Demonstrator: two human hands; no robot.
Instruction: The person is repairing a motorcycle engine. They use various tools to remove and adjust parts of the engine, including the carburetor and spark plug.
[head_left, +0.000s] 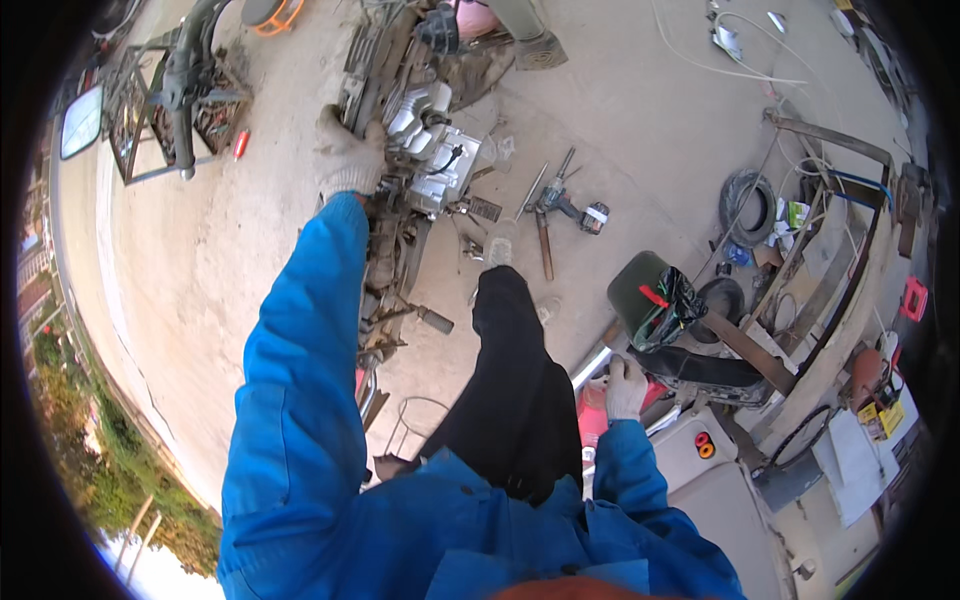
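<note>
My left hand [345, 152], in a light work glove on a blue sleeve, reaches up and grips the frame of a stripped motorbike [380, 260] beside its silver engine [435, 160]. My right hand [626, 388], also gloved, rests low at the right on a pink object [592, 410] next to a shiny metal tube [590, 365]; whether it grips anything I cannot tell. My black-trousered leg [510, 370] stretches toward the engine.
A cordless drill [560, 200] and hand tools lie on the concrete right of the engine. A green container with a black bag [650, 295], a tyre [745, 205], a rusty frame [830, 290] and clutter fill the right. A metal rack [160, 110] stands upper left.
</note>
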